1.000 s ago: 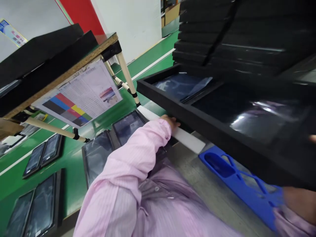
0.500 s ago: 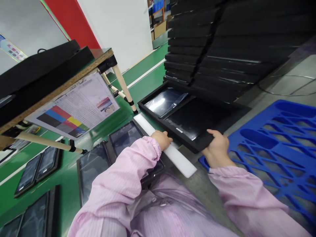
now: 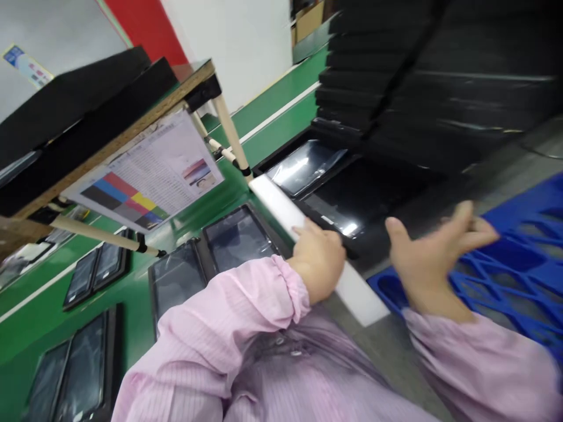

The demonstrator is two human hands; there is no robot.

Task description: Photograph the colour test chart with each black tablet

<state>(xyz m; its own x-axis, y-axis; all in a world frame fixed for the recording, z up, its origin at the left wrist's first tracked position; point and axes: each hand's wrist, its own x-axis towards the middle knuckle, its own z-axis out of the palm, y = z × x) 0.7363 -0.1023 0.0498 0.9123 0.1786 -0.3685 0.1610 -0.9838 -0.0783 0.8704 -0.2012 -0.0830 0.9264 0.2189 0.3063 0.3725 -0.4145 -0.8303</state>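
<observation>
My left hand [image 3: 320, 258] is curled over the long white strip [image 3: 363, 299], beside the near edge of a black tray [image 3: 281, 151]. Its fingers are bent and partly hidden, so what they grip cannot be made out. In the tray lie two flat glossy screens: a bright reflecting screen [image 3: 303, 167] and a darker screen [image 3: 352, 196]. My right hand [image 3: 433, 255], slightly blurred, is raised off the tray's right corner, with its thumb apart from the fingers and nothing in it.
A tall stack of black trays [image 3: 422, 99] rises behind the tray. To the right is a blue plastic pallet [image 3: 492, 281]. More trays with screens [image 3: 237, 234] lie on the green surface [image 3: 136, 287] at left, below a shelf [image 3: 193, 82] with a printed sheet [image 3: 149, 170].
My right hand has let go of the tray's corner and opened, moving right. My left hand has slid along the white strip toward me and to the right. The view has shifted slightly.
</observation>
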